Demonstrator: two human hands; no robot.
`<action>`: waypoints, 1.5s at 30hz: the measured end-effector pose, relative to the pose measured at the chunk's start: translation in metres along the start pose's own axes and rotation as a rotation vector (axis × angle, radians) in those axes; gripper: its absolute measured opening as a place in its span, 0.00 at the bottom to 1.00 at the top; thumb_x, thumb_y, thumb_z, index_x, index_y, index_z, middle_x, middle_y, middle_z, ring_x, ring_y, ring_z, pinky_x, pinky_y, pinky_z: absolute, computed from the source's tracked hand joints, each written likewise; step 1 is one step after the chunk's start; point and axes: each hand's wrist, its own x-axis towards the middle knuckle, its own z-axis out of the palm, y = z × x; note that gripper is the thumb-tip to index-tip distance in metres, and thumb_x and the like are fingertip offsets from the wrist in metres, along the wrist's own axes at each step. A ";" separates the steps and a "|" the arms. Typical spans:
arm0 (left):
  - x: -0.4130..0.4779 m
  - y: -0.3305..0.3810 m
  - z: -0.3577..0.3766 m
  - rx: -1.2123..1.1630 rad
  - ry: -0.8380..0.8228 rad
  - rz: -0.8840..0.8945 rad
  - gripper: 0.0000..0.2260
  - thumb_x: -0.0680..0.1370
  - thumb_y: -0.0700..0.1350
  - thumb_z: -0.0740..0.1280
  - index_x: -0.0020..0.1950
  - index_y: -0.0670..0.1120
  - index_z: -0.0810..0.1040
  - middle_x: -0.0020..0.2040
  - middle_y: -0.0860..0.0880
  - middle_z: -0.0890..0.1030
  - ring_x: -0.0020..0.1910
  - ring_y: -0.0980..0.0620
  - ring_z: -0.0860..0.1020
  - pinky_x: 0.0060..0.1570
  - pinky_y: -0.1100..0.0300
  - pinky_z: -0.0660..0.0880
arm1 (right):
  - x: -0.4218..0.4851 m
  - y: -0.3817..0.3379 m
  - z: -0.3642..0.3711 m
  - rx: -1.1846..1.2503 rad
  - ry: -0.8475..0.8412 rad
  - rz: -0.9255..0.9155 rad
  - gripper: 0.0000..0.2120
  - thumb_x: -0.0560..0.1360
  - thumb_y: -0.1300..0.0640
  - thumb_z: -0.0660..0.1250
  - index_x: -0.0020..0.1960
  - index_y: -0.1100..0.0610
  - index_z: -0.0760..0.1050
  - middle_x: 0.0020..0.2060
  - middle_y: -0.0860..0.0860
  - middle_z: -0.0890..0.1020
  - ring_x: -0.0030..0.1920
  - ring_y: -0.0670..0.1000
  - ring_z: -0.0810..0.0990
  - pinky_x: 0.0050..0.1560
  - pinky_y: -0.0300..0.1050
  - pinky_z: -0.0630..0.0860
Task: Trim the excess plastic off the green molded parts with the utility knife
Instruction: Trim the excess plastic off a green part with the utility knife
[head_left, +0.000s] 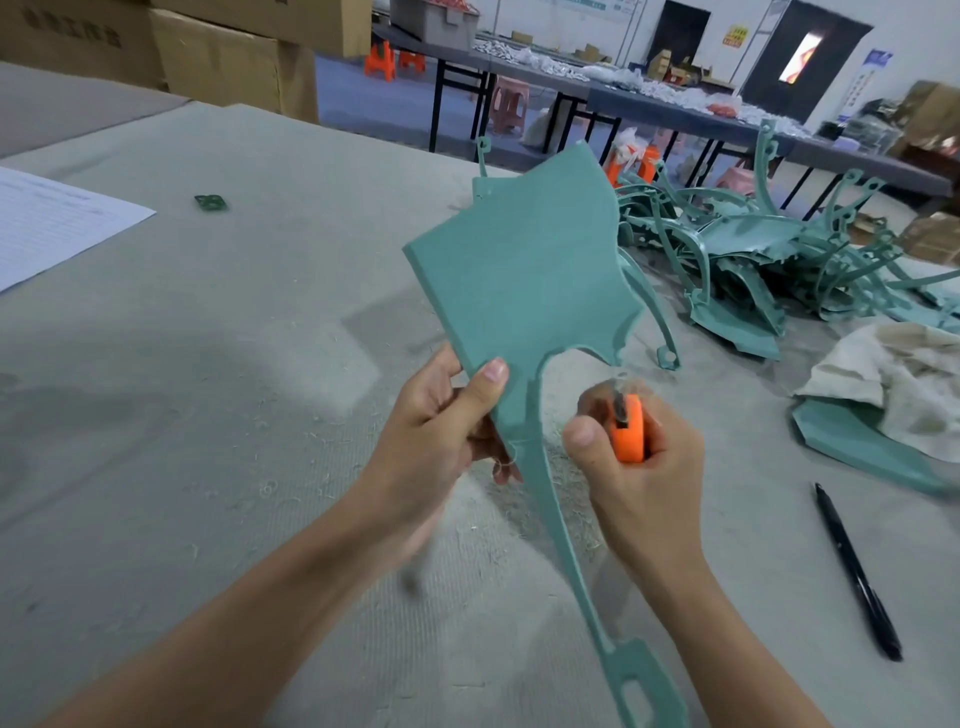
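A large flat green molded part (524, 265) is held up over the table, its broad panel at the top and a long thin stem running down toward me. My left hand (441, 431) grips it at the panel's lower corner, thumb on the front face. My right hand (639, 457) holds an orange utility knife (627, 428), blade end pointing up, just right of the stem and below the panel's jagged lower edge. The blade tip is apart from the plastic by a small gap.
A pile of green molded parts (769, 260) lies at the right. A crumpled cloth (893, 379) covers another green piece. A black pen (857, 571) lies at the right front. A paper sheet (52, 218) and a small green scrap (210, 202) sit left. Fine shavings litter the grey table (208, 364).
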 end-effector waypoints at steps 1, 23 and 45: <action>0.000 -0.001 0.000 0.041 0.015 0.023 0.11 0.79 0.47 0.63 0.57 0.43 0.74 0.38 0.42 0.81 0.30 0.46 0.77 0.26 0.60 0.72 | 0.000 -0.001 -0.002 0.049 -0.005 0.042 0.25 0.71 0.34 0.70 0.36 0.57 0.76 0.24 0.53 0.65 0.26 0.44 0.62 0.29 0.34 0.62; -0.008 -0.007 0.002 0.800 0.127 0.343 0.10 0.79 0.50 0.61 0.57 0.64 0.69 0.28 0.45 0.78 0.23 0.45 0.75 0.23 0.48 0.70 | 0.004 -0.003 -0.005 0.268 -0.069 0.402 0.07 0.69 0.59 0.77 0.34 0.53 0.81 0.22 0.44 0.68 0.23 0.46 0.61 0.25 0.35 0.62; -0.002 -0.011 -0.004 0.616 0.185 0.247 0.07 0.79 0.49 0.62 0.57 0.56 0.73 0.31 0.47 0.81 0.24 0.50 0.78 0.25 0.64 0.73 | 0.003 -0.004 -0.003 0.394 0.034 0.386 0.08 0.73 0.54 0.68 0.35 0.49 0.78 0.24 0.44 0.64 0.23 0.44 0.60 0.24 0.37 0.59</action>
